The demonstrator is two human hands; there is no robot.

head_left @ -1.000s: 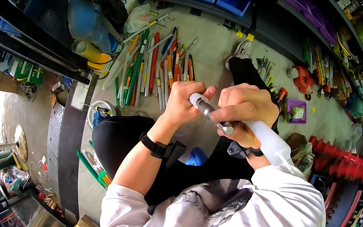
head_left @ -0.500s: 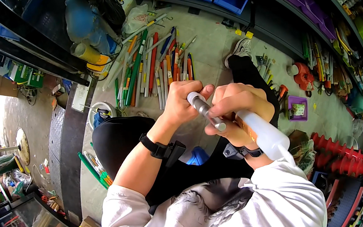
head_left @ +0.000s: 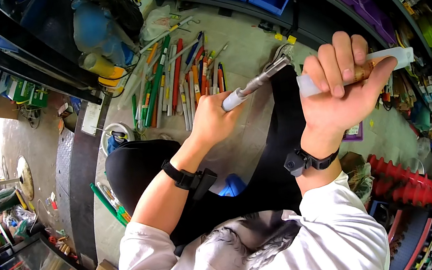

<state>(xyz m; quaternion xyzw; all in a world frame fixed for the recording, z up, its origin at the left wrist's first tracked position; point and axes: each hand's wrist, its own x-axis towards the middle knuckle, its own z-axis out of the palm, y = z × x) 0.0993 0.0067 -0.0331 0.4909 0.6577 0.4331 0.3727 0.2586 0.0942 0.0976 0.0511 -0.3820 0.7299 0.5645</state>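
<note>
The hands are now coming apart; the left hand is gripping the slim metal rod with a white handle at centre frame; the right hand, fingers closed, is holding the translucent plastic sleeve over a wooden handle at upper right, so the two pieces are looking separated.

White-handled grey metal tool

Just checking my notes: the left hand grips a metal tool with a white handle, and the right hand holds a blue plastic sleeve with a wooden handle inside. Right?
Not quite. The head view shows the right hand holding a clear plastic sleeve, not a blue one. The rest stands: the left hand grips the white-handled metal tool.
</note>
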